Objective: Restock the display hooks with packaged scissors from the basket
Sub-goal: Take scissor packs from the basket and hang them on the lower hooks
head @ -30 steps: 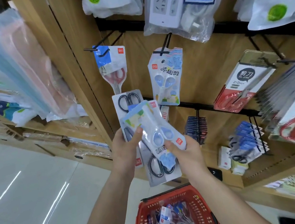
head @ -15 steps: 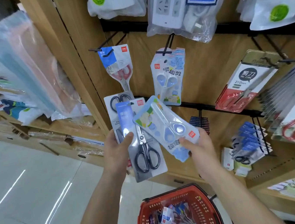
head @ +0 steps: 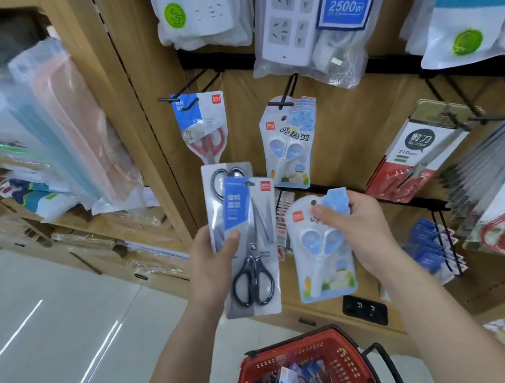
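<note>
My left hand (head: 214,265) grips two packs of black-handled scissors (head: 250,254), one behind the other, upright in front of the shelf. My right hand (head: 361,232) pinches the top of a pack of small blue-and-white scissors (head: 318,256), which hangs upright below its fingers. Straight above, a hook (head: 284,99) carries several matching blue-and-white packs (head: 289,143). To the left another hook (head: 178,100) bears a pack of red-handled scissors (head: 203,127). The red basket (head: 342,357) with more packs stands on the floor below my arms.
Bagged power strips (head: 310,17) hang on the top rail. More hooks at the right hold red-handled scissors (head: 411,157) and a thick row of packs (head: 502,181). Small blue packs (head: 430,243) hang lower right. A wooden upright (head: 141,109) divides off stationery shelves at the left.
My right hand has pulled the blue-and-white pack away from the left hand's packs and turned it from slanted to upright, holding it by the top. My left hand lifted its packs slightly.
</note>
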`<state>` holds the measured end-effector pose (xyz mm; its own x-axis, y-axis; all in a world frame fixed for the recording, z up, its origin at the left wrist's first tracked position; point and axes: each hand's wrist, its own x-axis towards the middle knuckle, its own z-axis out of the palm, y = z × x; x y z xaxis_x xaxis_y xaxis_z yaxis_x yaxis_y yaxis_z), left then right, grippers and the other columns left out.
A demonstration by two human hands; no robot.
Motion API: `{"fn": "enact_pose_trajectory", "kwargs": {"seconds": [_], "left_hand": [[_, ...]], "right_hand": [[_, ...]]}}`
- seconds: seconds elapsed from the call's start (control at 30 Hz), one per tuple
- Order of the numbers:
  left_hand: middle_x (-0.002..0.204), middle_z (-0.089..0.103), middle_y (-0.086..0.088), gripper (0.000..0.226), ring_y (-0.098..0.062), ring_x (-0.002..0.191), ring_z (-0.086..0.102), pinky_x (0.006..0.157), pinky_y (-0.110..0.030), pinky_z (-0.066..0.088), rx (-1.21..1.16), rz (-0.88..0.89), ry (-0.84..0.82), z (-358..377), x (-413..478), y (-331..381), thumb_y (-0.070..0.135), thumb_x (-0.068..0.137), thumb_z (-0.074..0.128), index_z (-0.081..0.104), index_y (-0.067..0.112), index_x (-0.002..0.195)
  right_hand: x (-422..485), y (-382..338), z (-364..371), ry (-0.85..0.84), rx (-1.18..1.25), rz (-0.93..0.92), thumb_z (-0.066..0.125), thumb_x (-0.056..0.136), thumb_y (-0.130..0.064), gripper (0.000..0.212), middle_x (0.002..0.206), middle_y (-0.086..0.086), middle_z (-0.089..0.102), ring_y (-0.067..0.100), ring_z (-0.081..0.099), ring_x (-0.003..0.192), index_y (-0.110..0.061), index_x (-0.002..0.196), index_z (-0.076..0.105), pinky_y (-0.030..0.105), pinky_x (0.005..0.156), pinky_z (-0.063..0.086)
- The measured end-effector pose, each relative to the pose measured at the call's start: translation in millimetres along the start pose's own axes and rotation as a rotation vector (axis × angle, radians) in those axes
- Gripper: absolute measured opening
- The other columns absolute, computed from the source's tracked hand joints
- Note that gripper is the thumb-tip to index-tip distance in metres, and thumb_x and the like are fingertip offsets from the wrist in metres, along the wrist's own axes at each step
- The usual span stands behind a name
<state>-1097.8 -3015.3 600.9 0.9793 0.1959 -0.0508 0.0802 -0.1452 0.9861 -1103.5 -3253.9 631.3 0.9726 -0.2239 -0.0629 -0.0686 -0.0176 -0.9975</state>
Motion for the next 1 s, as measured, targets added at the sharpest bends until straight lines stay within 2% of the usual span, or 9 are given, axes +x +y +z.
{"fn": "enact_pose_trajectory", "kwargs": {"seconds": [0.1, 0.23, 0.3, 0.4, 0.53, 0.6, 0.67, 0.77, 1.0], "left_hand": [[0.099, 0.078, 0.009, 0.011, -0.011, 0.096, 0.073, 0.082, -0.033, 0.059, -0.033, 0.013, -0.043, 14.1, -8.6, -0.1, 0.026, 0.099, 0.069, 0.071, 0.026, 0.110], [0.090, 0.076, 0.023, 0.012, 0.003, 0.085, 0.072, 0.069, -0.015, 0.053, -0.060, 0.018, -0.106, 22.1, -15.8, 3.4, 0.020, 0.098, 0.070, 0.067, 0.030, 0.103], [0.087, 0.077, 0.023, 0.021, 0.003, 0.081, 0.073, 0.065, -0.013, 0.053, -0.083, 0.010, -0.147, 22.1, -16.3, 3.0, 0.013, 0.092, 0.076, 0.065, 0.029, 0.101], [0.091, 0.079, 0.015, 0.031, -0.007, 0.082, 0.076, 0.065, -0.019, 0.058, -0.092, -0.022, -0.188, 26.6, -15.6, 1.0, 0.007, 0.085, 0.083, 0.065, 0.025, 0.102], [0.090, 0.080, 0.013, 0.027, -0.006, 0.080, 0.076, 0.062, -0.018, 0.057, -0.087, -0.049, -0.162, 36.4, -14.7, 1.8, 0.009, 0.085, 0.084, 0.068, 0.024, 0.101], [0.087, 0.079, 0.017, 0.025, -0.003, 0.077, 0.075, 0.059, -0.015, 0.055, -0.102, -0.062, -0.148, 37.2, -10.9, 3.8, 0.010, 0.087, 0.083, 0.067, 0.026, 0.097], [0.085, 0.078, 0.018, 0.025, -0.002, 0.076, 0.075, 0.057, -0.014, 0.055, -0.112, -0.077, -0.128, 35.3, -3.7, 4.5, 0.011, 0.087, 0.082, 0.067, 0.027, 0.097], [0.091, 0.079, 0.008, 0.023, -0.007, 0.081, 0.076, 0.060, -0.018, 0.057, -0.095, -0.080, -0.080, 28.7, 9.3, 4.3, 0.015, 0.087, 0.082, 0.068, 0.023, 0.103], [0.096, 0.080, 0.003, 0.027, -0.016, 0.087, 0.077, 0.071, -0.032, 0.062, -0.048, -0.092, -0.012, 1.3, 25.3, -3.2, 0.020, 0.087, 0.083, 0.071, 0.020, 0.111]], "right_hand": [[2.8, 3.7, 19.4, -0.019, 0.000, -0.001, 0.076, 0.092, -0.018, 0.006, 0.093, -0.001, 0.080, 0.017, 0.076, 0.085, -0.019, 0.097, 0.074, 0.031, 0.073, 0.058], [4.2, 13.3, 35.3, 0.046, -0.009, 0.029, 0.079, 0.091, -0.026, 0.013, 0.093, -0.003, 0.079, 0.018, 0.075, 0.084, -0.019, 0.100, 0.074, 0.028, 0.061, 0.055], [5.5, 16.1, 37.7, 0.079, -0.035, 0.036, 0.082, 0.088, -0.029, 0.017, 0.091, -0.004, 0.079, 0.018, 0.076, 0.084, -0.018, 0.099, 0.075, 0.033, 0.068, 0.059], [9.4, 18.3, 40.0, 0.104, -0.061, 0.077, 0.085, 0.084, -0.033, 0.019, 0.087, -0.005, 0.079, 0.017, 0.076, 0.082, -0.019, 0.093, 0.076, 0.036, 0.074, 0.060], [12.3, 20.0, 40.7, 0.127, -0.100, 0.102, 0.082, 0.086, -0.036, 0.018, 0.083, -0.010, 0.078, 0.002, 0.072, 0.071, -0.021, 0.094, 0.076, 0.019, 0.059, 0.052], [10.2, 21.7, 37.1, 0.064, -0.053, 0.103, 0.075, 0.093, -0.031, 0.014, 0.088, -0.010, 0.078, 0.001, 0.073, 0.075, -0.020, 0.103, 0.074, 0.014, 0.058, 0.050], [5.8, 25.1, 32.1, -0.020, -0.010, 0.118, 0.072, 0.096, -0.021, 0.015, 0.096, -0.006, 0.079, 0.010, 0.075, 0.087, -0.019, 0.110, 0.070, 0.020, 0.067, 0.054], [1.3, 23.4, 26.8, -0.044, 0.017, 0.079, 0.071, 0.096, -0.012, 0.017, 0.100, -0.002, 0.079, 0.018, 0.076, 0.092, -0.018, 0.112, 0.068, 0.033, 0.076, 0.058], [38.5, -29.7, 25.5, 0.083, 0.008, -0.173, 0.070, 0.097, -0.012, 0.022, 0.099, -0.011, 0.079, 0.010, 0.076, 0.092, -0.027, 0.111, 0.062, 0.027, 0.073, 0.062]]}}
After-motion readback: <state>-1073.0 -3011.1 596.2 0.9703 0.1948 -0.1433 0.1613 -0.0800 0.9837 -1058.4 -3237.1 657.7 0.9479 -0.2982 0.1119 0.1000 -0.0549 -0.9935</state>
